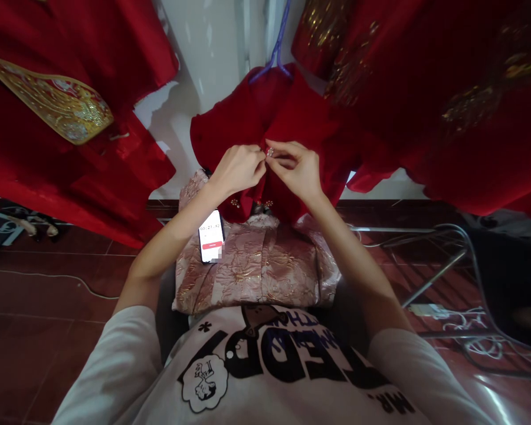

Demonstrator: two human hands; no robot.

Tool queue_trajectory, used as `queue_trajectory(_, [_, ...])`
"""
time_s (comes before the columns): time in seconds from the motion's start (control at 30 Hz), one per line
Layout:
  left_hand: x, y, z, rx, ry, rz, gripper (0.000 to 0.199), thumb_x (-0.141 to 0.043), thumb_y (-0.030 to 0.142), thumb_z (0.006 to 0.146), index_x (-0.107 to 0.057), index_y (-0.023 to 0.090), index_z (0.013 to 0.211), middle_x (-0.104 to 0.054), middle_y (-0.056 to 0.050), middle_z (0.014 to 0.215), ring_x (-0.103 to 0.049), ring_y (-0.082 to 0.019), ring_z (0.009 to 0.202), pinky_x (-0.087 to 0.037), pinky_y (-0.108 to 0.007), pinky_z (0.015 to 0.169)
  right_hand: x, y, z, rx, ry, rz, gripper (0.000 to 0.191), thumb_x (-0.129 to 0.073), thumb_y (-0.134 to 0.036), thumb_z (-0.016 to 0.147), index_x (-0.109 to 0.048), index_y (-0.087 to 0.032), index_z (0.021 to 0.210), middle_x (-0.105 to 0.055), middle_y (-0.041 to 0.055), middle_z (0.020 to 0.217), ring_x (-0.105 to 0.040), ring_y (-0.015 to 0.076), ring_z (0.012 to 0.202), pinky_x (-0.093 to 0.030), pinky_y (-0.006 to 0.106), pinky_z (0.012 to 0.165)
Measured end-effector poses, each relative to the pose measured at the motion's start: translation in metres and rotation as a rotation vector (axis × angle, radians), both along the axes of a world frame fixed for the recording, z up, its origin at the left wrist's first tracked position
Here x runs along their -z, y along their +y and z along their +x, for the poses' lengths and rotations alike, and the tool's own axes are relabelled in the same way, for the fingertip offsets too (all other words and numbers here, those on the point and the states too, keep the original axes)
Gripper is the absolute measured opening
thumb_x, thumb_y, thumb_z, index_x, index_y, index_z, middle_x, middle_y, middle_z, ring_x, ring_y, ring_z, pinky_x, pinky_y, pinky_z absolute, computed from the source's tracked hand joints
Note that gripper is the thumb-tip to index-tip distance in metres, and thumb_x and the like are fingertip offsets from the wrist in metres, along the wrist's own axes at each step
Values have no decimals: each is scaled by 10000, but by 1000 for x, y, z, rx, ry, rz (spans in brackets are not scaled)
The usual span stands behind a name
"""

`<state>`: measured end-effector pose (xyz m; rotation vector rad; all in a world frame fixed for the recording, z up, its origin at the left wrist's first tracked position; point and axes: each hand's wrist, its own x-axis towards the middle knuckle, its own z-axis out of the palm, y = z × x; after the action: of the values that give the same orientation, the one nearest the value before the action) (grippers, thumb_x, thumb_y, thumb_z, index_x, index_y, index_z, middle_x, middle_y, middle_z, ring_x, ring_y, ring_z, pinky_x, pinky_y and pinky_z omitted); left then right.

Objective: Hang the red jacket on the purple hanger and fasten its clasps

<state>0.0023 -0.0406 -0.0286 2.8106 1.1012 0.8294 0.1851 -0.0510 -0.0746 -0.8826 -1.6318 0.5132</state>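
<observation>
A red jacket hangs in front of me on a purple hanger. My right hand pinches a small jewelled button at the jacket's front opening, between thumb and fingertips. Close beside it, my left hand is closed at the jacket's front edge, its fingertips mostly hidden from me. Lower on the jacket front are another sparkling button on the left and one more on the right. Pink brocade cloth lies across my lap, beneath the jacket's hem.
A phone showing a running timer lies on the brocade, left of centre. Red garments with gold embroidery hang on both sides. To the right stands a metal-framed chair, with white cables on the tiled floor below.
</observation>
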Motion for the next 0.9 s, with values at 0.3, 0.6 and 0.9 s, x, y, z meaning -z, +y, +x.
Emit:
queue_trajectory(0.3, [19,5,-3,240,-321,-360,315,-593,92,881,-660,160,1181,-721,-96,1166,-730,-169,946,-604,-302,861,17,3,-2,-34,-84,-65,808,-758,-428,851,-326,-312,1524,-552,124,1379,-652,226,1044,-624,393,856])
queue_trajectory(0.6, [29,3,-17,192,-287,-500,369,-507,88,912,-698,152,1221,-694,-98,1314,-731,-164,1074,-600,-279,931,-15,-28,77,-12,-215,-483,571,-711,-174,813,-405,-231,1292,-563,-45,792,-509,97,557,-457,241,530])
queue_trajectory(0.9, [48,2,-25,286,-103,-423,439,-554,145,998,-597,180,1433,-496,-122,1603,-497,-243,1475,-489,-398,1173,-74,-73,79,-396,174,-476,570,-868,-178,680,-512,-245,1119,-636,-35,953,-633,70,750,-542,199,683])
